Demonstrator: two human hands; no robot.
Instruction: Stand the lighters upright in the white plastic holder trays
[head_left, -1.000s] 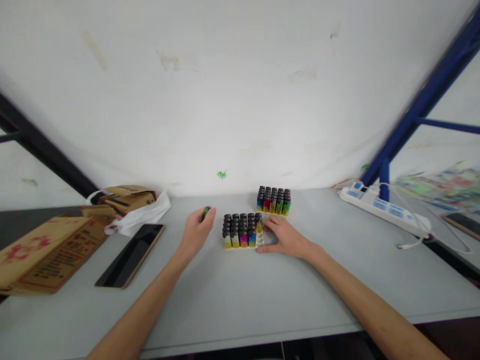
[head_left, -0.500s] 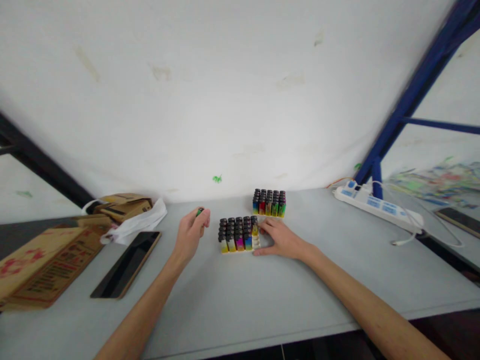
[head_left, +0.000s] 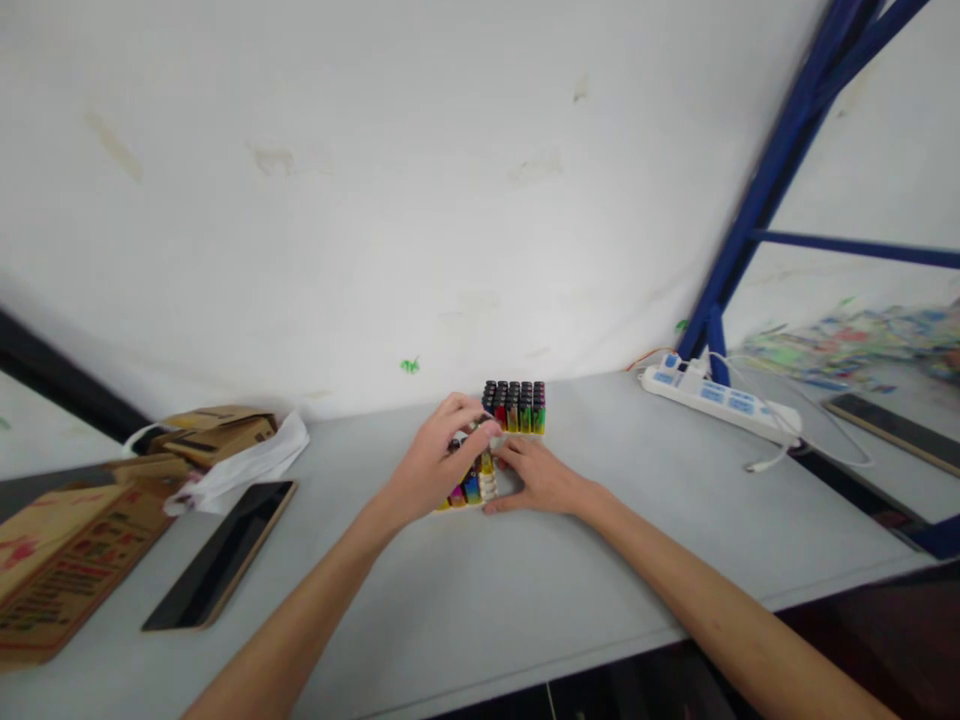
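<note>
A white tray [head_left: 488, 489] of upright lighters lies on the grey table, with bare slots in its right column. My left hand [head_left: 442, 460] is above this tray and hides most of its lighters; its fingers pinch a small dark-topped lighter [head_left: 484, 421]. At the tray's right side rests my right hand [head_left: 541, 478], thumb at the near corner and fingers curled by the far end, seemingly gripping the edge. Just behind the hands stands a second block of lighters [head_left: 515, 405], black tops up, in several colours.
At the left are a cardboard box [head_left: 71, 560], folded cardboard [head_left: 217, 432], a white plastic bag [head_left: 259, 462] and a dark phone [head_left: 221, 555]. A white power strip [head_left: 720, 400] with cables lies at the right, near a blue metal frame [head_left: 757, 190].
My left hand has moved right with the lighter, from beside the tray to above it. My right hand stays at the tray's side. The camera view has shifted slightly right.
</note>
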